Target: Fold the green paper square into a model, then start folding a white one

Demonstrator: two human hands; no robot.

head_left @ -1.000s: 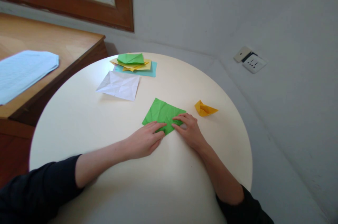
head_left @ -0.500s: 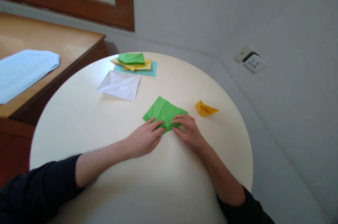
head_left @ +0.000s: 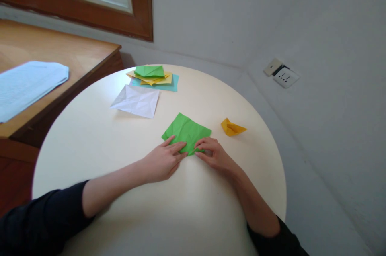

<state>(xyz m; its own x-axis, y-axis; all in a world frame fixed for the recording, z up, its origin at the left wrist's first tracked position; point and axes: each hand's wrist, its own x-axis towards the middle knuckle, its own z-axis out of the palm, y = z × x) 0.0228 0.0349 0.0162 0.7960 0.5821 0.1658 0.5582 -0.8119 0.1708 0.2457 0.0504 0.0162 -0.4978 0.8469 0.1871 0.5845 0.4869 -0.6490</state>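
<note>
I note the left hand and right hand have drawn nearer together, fingertips flat, pinching nothing, on the creased green paper square's 6 o'clock corner, creasing underway.

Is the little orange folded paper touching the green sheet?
No, the orange folded paper lies apart from the green sheet, with bare table between them.
</note>
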